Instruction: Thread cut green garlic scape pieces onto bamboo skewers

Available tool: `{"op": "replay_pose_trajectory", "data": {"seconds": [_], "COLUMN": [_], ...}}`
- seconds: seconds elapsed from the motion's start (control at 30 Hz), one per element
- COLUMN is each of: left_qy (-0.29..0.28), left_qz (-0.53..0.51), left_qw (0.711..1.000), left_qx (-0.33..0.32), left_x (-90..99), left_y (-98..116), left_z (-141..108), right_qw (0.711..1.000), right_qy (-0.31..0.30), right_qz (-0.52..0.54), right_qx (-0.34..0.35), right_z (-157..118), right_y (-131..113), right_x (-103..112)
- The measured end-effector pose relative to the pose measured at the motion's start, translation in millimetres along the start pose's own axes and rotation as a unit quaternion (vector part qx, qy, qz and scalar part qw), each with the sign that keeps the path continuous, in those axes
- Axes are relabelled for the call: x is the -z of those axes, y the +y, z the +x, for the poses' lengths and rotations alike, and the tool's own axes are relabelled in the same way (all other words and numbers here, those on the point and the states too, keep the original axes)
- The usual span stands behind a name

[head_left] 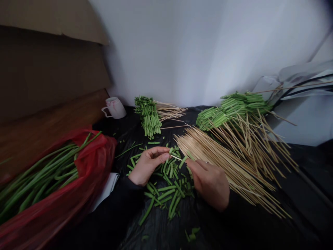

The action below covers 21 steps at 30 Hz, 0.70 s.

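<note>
Over a pile of cut green stalk pieces [171,170], my left hand [148,165] pinches a short green stalk piece [171,150] between thumb and fingers, at the tip of a thin bamboo skewer [176,157]. My right hand [212,182] is closed round that skewer from the other side. Green pieces [183,162] sit crosswise on the skewer by its fingertips. The skewer's far end is hidden by my right hand. Close to this hand lies a broad heap of bare bamboo skewers [215,156], points toward the pile.
Filled skewers lie stacked at the back centre [151,119] and back right [234,107]. A red plastic bag [91,163] of long green stalks [44,177] stands left. A white mug [116,108] is near the wall. Black plastic sheeting [132,215] covers the surface.
</note>
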<state>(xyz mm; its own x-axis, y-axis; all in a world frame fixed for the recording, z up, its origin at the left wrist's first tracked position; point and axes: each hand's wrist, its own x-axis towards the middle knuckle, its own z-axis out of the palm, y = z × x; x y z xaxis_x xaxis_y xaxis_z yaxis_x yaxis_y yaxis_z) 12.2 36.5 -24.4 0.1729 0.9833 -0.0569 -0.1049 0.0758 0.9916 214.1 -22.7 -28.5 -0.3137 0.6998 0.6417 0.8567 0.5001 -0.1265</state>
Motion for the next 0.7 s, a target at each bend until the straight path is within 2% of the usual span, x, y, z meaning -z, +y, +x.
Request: {"op": "replay_pose_trajectory", "data": {"seconds": [0.4, 0.7], "left_qy": [-0.007, -0.022], "left_qz": [0.002, 0.058], "left_qw": [1.0, 0.998], "left_qx": [0.013, -0.025], "left_x": [4.7, 4.0], "left_y": [1.2, -0.4], "left_z": [1.9, 1.3], "right_qw": [1.0, 1.0], "right_qy": [-0.001, -0.001], "right_qz": [0.005, 0.006], "right_qx": [0.0, 0.006], "right_z": [-1.3, -2.4], "right_y": [-0.5, -1.5], "right_x": [-0.3, -0.1]}}
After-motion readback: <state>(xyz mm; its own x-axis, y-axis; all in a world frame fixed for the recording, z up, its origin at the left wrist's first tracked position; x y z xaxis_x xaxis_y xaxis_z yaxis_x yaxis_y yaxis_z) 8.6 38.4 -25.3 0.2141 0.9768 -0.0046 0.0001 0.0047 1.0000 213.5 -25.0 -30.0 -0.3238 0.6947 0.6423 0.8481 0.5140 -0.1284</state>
